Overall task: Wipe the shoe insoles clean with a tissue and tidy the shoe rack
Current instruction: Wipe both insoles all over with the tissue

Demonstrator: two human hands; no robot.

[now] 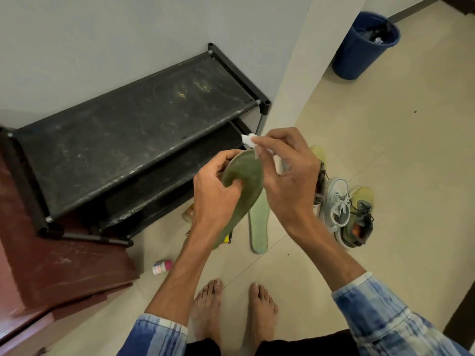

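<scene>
Before dusty black shoe rack (133, 124), left hand (216, 191) grips olive foam insole (246, 181) steady; right hand (290, 170) pinches crumpled white tissue (248, 140) to wipe.

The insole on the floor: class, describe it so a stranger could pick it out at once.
Find the black shoe rack against the wall. On the floor off its right end, beside the shoes, lies the insole. It is pale mint green and lies free; the olive insole is in the left hand.

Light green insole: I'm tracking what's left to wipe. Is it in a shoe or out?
Out. The light green insole lies flat on the floor beside the shoes.
</scene>
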